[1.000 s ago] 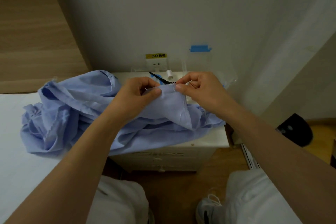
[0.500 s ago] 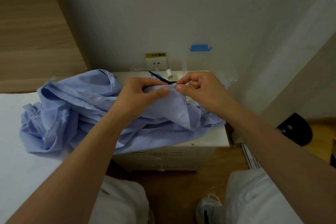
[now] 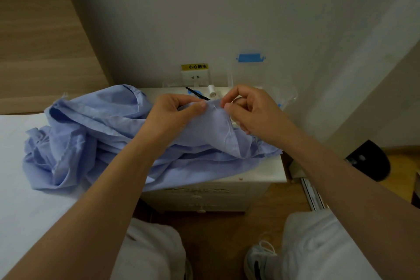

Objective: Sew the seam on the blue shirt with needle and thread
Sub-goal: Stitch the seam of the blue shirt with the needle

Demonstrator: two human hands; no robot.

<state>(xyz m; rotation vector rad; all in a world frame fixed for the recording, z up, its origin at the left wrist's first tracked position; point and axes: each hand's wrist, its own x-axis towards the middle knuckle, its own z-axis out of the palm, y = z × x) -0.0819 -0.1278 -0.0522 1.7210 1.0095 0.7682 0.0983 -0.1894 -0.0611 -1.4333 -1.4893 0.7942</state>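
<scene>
Stitch: keep crumpled light-blue cotton shirt (image 3: 91, 125) taut between your left hand (image 3: 172, 113) and right hand (image 3: 252, 113), both grips pinching its fold

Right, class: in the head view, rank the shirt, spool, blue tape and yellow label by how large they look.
1. Shirt, by far largest.
2. Blue tape and yellow label: too alike to rank.
3. Spool, smallest.

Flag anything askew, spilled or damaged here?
Nothing spilled or damaged. The blue shirt lies crumpled across bed and nightstand, its edge overhanging the nightstand front; left hand and right hand pinch its raised fold.
</scene>
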